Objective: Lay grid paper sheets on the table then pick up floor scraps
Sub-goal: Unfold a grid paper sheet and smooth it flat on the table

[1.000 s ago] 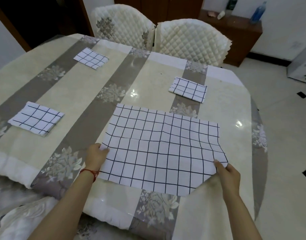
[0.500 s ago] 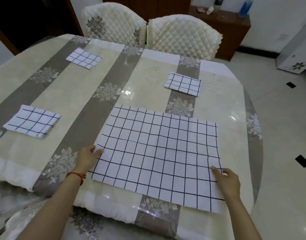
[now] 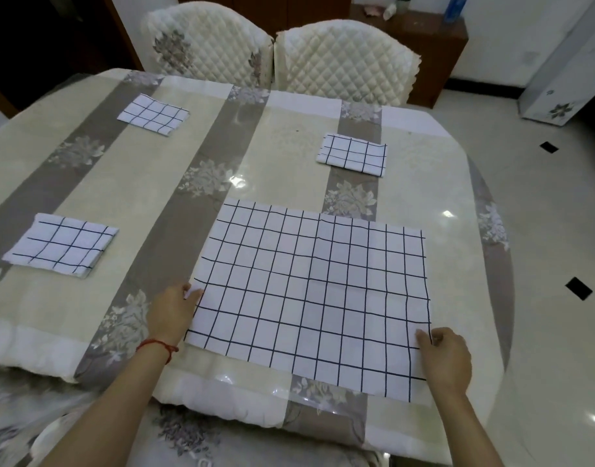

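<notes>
Grid paper sheet [image 3: 309,298] lies flat on the table [image 3: 137,197]; my left hand [image 3: 171,311] pinches its left edge. My right hand [image 3: 446,358] pinches the right edge.

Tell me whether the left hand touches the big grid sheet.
Touching: the head view shows the left hand pinching the big grid sheet's left edge.

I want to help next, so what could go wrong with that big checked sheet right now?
The big grid sheet lies close to the table's near edge, so a tug might pull it off. The left hand and right hand pinch its side edges; pulling unevenly could wrinkle or tear it. The glossy table cover looks slippery, so it may slide once released.
</notes>
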